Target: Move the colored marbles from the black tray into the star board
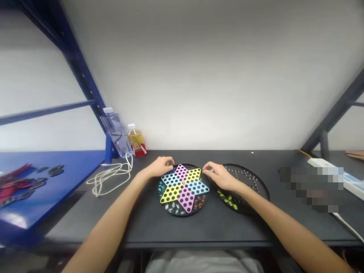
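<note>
2 bare hands sit at the far rim of the star board (183, 188), a round black dish with a 6-pointed star in pink, yellow and blue that lies in the middle of the dark tabletop (199, 223). Our left hand (160, 167) curls over the rim at the far left, and our right hand (220, 176) has its fingers bent down at the far right. Whether either hand grips the rim or only rests on it we cannot tell.

Just right of the board, touching or nearly so, lies 1 black tray (247, 182) with yellow marbles (227, 199) in its near part; our right forearm passes over it.

To the left, a loose white cord (110, 176) lies near our left wrist. Behind it 2 bottles stand at the wall (213, 76), a clear bottle (115, 132) and a yellow bottle (135, 143), hard by the blue post (82, 76). A blue shelf (42, 178) with small red and black pieces flanks the tabletop's left side.

At the far right lies a white power strip (321, 163), and another person's hand (355, 154) shows at the frame edge.

Bare tabletop runs between the board and the near edge, and behind the board up to the wall.
</note>
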Demonstrator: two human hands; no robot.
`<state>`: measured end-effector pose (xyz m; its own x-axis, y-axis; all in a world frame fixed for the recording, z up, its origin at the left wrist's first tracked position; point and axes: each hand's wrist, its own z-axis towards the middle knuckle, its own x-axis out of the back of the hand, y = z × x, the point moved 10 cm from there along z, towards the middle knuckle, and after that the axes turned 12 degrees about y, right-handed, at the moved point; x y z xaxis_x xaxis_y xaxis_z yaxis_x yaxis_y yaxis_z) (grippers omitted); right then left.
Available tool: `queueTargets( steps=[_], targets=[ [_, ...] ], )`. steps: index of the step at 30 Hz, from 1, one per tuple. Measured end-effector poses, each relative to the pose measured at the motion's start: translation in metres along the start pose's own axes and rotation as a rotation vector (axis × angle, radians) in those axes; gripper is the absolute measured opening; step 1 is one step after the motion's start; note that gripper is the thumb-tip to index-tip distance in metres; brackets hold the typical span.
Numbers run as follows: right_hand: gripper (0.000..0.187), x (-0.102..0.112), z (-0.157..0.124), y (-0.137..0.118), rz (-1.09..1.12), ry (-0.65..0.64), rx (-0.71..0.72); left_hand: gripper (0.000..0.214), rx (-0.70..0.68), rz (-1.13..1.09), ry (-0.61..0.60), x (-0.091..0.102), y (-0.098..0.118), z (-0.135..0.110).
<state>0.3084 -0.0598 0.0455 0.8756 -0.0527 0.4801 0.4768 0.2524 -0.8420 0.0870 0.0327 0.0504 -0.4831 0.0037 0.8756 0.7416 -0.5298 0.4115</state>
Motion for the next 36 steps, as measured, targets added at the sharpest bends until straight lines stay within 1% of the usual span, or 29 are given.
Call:
queueTargets(
  steps=[2,4,6,8,9,11,13,15,16,17,19,21,23,25,28,31,34,36],
  targets=[
    [0.021,0.003,0.003,0.013,0.344,-0.007,-0.192,0.026,-0.003,-0.001,-0.001,0.0,0.0,0.0],
    [0.021,0.003,0.004,0.021,0.639,-0.054,-0.343,0.026,0.001,-0.002,-0.005,0.0,0.0,0.0],
    [0.022,0.002,0.004,0.023,0.805,-0.113,-0.416,0.026,0.003,-0.005,-0.008,0.0,0.0,0.0],
    [0.027,-0.001,0.003,0.025,0.818,-0.152,-0.442,0.027,0.005,-0.008,-0.006,0.0,0.0,0.0],
    [0.032,-0.002,0.002,0.026,0.772,-0.155,-0.436,0.027,0.003,-0.01,-0.004,0.0,0.0,0.0],
    [0.043,-0.002,0.003,0.026,0.581,-0.096,-0.365,0.027,0.0,-0.012,-0.001,0.001,0.001,0.0],
    [0.048,0.005,0.005,0.015,0.292,0.013,-0.183,0.027,0.0,-0.011,-0.004,0.0,0.001,0.0],
    [0.045,0.008,0.002,-0.006,-0.003,0.089,0.041,0.027,0.006,-0.011,-0.006,0.0,0.001,0.0],
    [0.04,0.006,-0.001,-0.015,-0.129,0.093,0.126,0.027,0.009,-0.012,-0.005,-0.001,0.001,-0.001],
    [0.033,0.002,-0.004,-0.02,-0.234,0.08,0.18,0.027,0.012,-0.014,-0.002,0.0,0.001,-0.001],
    [0.025,-0.004,-0.009,-0.022,-0.394,0.036,0.213,0.027,0.015,-0.018,0.005,0.001,0.002,-0.001],
    [0.024,-0.009,-0.011,-0.019,-0.498,-0.022,0.218,0.027,0.018,-0.02,0.003,0.001,0.002,-0.001],
    [0.023,-0.014,-0.011,-0.015,-0.547,-0.078,0.224,0.027,0.024,-0.022,0.0,0.001,0.003,-0.002],
    [0.022,-0.019,-0.009,-0.011,-0.546,-0.123,0.225,0.027,0.027,-0.019,0.004,0.001,0.003,-0.002],
    [0.02,-0.019,-0.005,-0.011,-0.446,-0.125,0.219,0.027,0.022,-0.017,0.008,0.002,0.004,-0.001],
    [0.019,-0.007,0.001,-0.009,-0.186,-0.066,0.147,0.027,0.026,-0.015,-0.004,0.001,0.004,-0.001],
    [0.024,0.013,0.007,0.011,0.215,-0.039,-0.063,0.027,0.013,-0.002,-0.003,0.0,0.003,-0.001],
    [0.028,0.022,0.008,0.028,0.51,-0.082,-0.226,0.027,0.003,0.006,-0.001,0.0,0.003,0.0]
  ],
)
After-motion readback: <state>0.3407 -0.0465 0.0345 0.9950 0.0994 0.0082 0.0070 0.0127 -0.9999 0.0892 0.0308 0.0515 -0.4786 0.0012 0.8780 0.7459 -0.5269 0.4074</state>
